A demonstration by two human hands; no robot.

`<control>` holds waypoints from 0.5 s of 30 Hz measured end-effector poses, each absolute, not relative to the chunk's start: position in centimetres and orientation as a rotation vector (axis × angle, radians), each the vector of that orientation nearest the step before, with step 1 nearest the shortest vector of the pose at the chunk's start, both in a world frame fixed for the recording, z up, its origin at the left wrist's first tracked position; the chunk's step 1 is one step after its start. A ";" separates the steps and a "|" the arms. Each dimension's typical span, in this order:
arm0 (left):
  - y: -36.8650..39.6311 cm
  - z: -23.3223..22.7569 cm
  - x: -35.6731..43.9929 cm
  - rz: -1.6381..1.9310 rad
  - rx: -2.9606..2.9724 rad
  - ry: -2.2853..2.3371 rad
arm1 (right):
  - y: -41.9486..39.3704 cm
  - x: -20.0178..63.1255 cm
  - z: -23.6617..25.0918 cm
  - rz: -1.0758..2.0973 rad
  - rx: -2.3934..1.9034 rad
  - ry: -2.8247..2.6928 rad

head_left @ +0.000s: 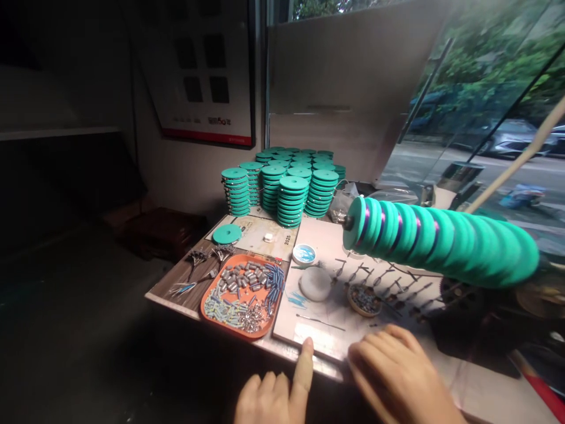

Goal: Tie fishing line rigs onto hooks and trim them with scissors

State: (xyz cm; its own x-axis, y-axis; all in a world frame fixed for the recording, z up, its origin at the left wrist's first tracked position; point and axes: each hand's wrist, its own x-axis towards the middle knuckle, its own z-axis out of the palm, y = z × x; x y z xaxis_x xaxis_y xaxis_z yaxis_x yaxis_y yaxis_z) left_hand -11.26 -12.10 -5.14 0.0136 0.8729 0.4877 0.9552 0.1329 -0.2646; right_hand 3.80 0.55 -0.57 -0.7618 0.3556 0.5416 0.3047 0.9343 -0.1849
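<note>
Looking down at a pretty packed counter (176,288) here, both hands sit at the near edge of a pale work board (326,247). The left hand (271,394) has its index finger stuck out, tip resting on the board's front edge, the rest of the fingers loosely curled with nothing in them. The right hand (399,371) lies palm down just to the right, fingers bent and pressed onto the board; whether it's got anything pinched underneath I can't tell. The closest loose thing is a thin metal needle (320,322) lying on the board just beyond both hands, its long axis running left to right, slightly tilted down to the right. It's roughly between the two, a bit nearer the left index fingertip. Past it sit a white pad (315,283), a small dish of beads (364,299) and a little blue-filled cap (304,254). An orange tray (207,300) of small metal sleeves is off to the left, stacks of teal foam discs (282,182) at the back, and a rod loaded with more teal spools (441,238) hangs over the right side.
</note>
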 end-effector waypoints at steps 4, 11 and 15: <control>-12.2 -4.7 -11.6 -0.116 -1.810 -1.857 | 1.3 5.8 0.1 -0.011 -0.479 -2.498; -12.0 -4.5 -12.1 -0.083 -1.844 -1.802 | 1.9 7.7 -0.3 0.024 -0.449 -2.547; -12.0 -4.5 -12.5 -0.079 -1.884 -1.732 | 1.9 8.4 -0.5 0.077 -0.468 -2.595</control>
State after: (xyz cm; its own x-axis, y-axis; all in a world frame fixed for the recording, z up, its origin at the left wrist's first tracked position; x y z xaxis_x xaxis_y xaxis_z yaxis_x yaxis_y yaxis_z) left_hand -12.49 -11.98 -4.54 0.1583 0.8970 0.4128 0.9308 0.0040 -0.3655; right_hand 8.45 1.91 -0.51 -0.8169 0.3415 0.4648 0.3135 0.9393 -0.1392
